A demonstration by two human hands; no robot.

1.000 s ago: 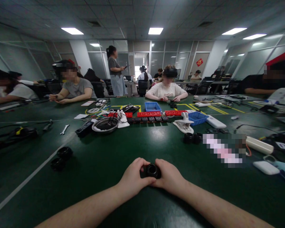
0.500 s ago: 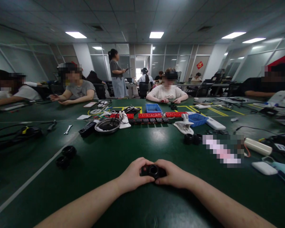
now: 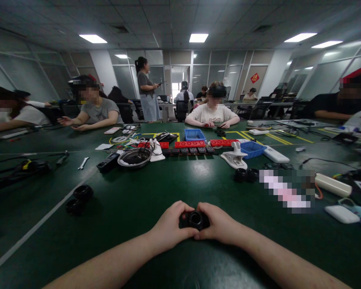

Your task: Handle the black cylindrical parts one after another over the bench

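Observation:
A small black round part (image 3: 195,219) with a hole in its middle is held between both my hands just above the green table (image 3: 138,200). My left hand (image 3: 170,226) curls round its left side, fingers closed on it. My right hand (image 3: 217,226) grips its right side the same way. Both forearms rest low over the table's near edge.
Two black rings (image 3: 79,198) lie to the left, two more black parts (image 3: 246,175) to the right. Further back are a metal bowl (image 3: 134,157), red and black strips (image 3: 192,147), blue bins (image 3: 251,149), a white clamp (image 3: 235,157) and cables. Several people sit round the table.
Both hands keep hold of the black part and turn it slightly between the fingers. The view has shifted a little with my head.

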